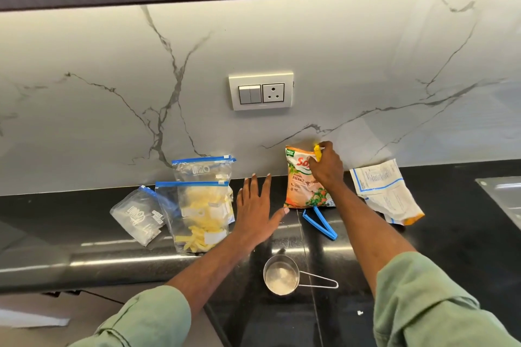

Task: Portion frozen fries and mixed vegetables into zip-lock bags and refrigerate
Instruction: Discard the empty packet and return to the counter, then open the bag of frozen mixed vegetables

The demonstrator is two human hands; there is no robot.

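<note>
An orange pack of frozen mixed vegetables (300, 183) leans upright against the marble wall. My right hand (327, 167) grips a yellow clip (317, 152) at the pack's top right corner. My left hand (258, 205) hovers flat with spread fingers between the pack and the zip-lock bags. Two zip-lock bags with blue seals stand at the left: the front bag (197, 217) holds fries, and the back bag (204, 170) stands behind it. An empty zip-lock bag (138, 214) lies further left.
A blue bag clip (320, 222) lies open on the black counter (451, 234) below the pack. A steel measuring cup (281, 279) sits near the front. An emptied white and orange pack (386, 191) lies to the right. A sink edge (501, 194) shows at far right.
</note>
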